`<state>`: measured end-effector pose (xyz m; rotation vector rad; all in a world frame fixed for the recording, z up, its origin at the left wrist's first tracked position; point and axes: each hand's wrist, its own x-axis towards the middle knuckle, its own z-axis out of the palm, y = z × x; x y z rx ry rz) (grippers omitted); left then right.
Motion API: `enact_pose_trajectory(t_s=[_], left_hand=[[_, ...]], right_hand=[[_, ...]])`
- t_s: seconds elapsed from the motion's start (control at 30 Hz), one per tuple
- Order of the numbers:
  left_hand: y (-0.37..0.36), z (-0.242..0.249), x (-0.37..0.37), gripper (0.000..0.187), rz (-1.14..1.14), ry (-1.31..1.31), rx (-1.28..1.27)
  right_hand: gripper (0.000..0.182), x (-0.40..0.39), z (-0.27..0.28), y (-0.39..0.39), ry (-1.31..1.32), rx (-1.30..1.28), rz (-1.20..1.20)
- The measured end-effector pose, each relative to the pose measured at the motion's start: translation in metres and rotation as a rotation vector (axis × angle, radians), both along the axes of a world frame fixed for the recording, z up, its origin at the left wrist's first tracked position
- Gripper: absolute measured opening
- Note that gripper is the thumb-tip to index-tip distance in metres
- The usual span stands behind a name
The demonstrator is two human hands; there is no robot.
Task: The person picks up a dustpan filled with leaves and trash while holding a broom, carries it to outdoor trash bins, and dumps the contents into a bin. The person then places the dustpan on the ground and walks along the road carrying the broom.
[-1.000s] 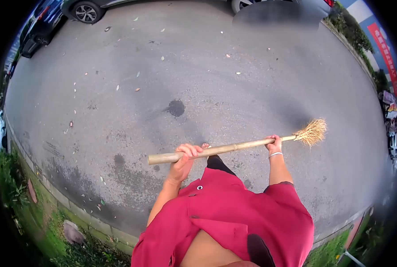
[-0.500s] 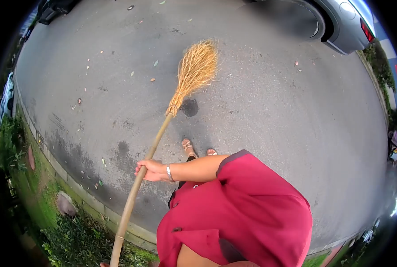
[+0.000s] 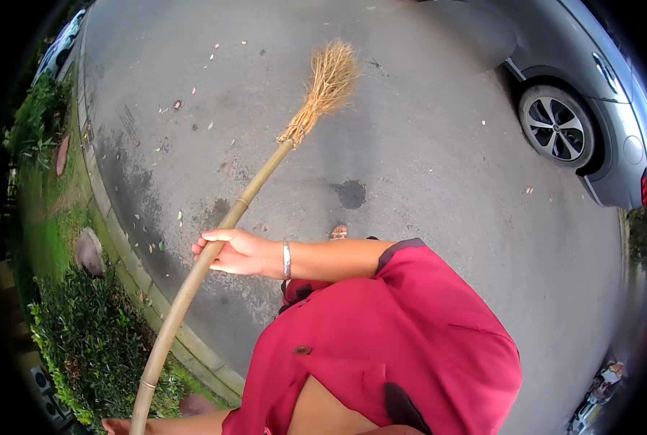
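Note:
A broom with a bamboo handle and a head of straw-coloured twigs slants from the bottom left up to the top middle. My right hand, a silver bracelet at its wrist, is closed round the middle of the handle. At the bottom edge, my left hand is at the near part of the handle, partly cut off by the frame. The twig head overlaps the grey pavement ahead of me.
A grey car stands at the upper right. Along the left runs a kerb with grass and a clipped bush behind it. Small leaves are scattered on the pavement, and a dark stain lies ahead of my feet.
The view has turned and shifted, bringing more of the car and its wheel into sight. The broom's twig head sits higher in view. More of my left hand and forearm shows.

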<state>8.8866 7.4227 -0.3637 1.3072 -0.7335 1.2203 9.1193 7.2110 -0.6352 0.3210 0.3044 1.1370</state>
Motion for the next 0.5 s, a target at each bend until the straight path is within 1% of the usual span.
enact_pose_trajectory(t_s=[0.03, 0.1, 0.17, 0.23, 0.27, 0.3, 0.33, 0.37, 0.4, 0.43, 0.47, 0.5], left_hand=[[0.011, -0.022, 0.023, 0.031, 0.153, -0.044, -0.161], [0.038, -0.070, 0.072, 0.029, -0.027, 0.136, -0.145], [0.034, -0.130, 0.132, 0.031, -0.272, 0.393, -0.264], [0.002, -0.199, 0.207, 0.030, -0.439, 0.559, -0.537], [-0.033, -0.228, 0.245, 0.030, -0.459, 0.669, -0.596], [-0.074, -0.257, 0.279, 0.028, -0.556, 0.767, -0.578], [-0.117, -0.284, 0.308, 0.027, -0.682, 0.897, -0.621], [-0.171, -0.304, 0.330, 0.026, -0.671, 1.054, -0.610], [-0.229, -0.318, 0.345, 0.025, -0.744, 1.164, -0.580], [-0.289, -0.329, 0.357, 0.022, -0.879, 1.254, -0.524], [-0.338, -0.347, 0.366, 0.020, -1.013, 1.282, -0.433], [-0.403, -0.338, 0.365, 0.019, -1.112, 1.354, -0.386]], right_hand=[[0.010, 0.008, -0.007, -0.021, 0.019, -0.076, -0.027], [0.012, 0.018, -0.037, -0.072, 0.034, -0.142, -0.158], [0.008, 0.026, -0.071, -0.129, 0.061, -0.258, -0.238], [0.008, 0.032, -0.099, -0.205, 0.141, -0.370, -0.415], [0.010, 0.032, -0.116, -0.247, 0.202, -0.445, -0.509], [0.011, 0.032, -0.134, -0.293, 0.261, -0.516, -0.597], [0.010, 0.028, -0.142, -0.342, 0.330, -0.592, -0.681], [0.010, 0.022, -0.146, -0.394, 0.376, -0.705, -0.788], [0.006, 0.016, -0.172, -0.449, 0.434, -0.649, -0.895], [0.004, 0.008, -0.182, -0.500, 0.499, -0.680, -1.033], [0.004, -0.002, -0.190, -0.555, 0.618, -0.817, -1.151], [0.006, -0.018, -0.197, -0.609, 0.721, -0.846, -1.244]])
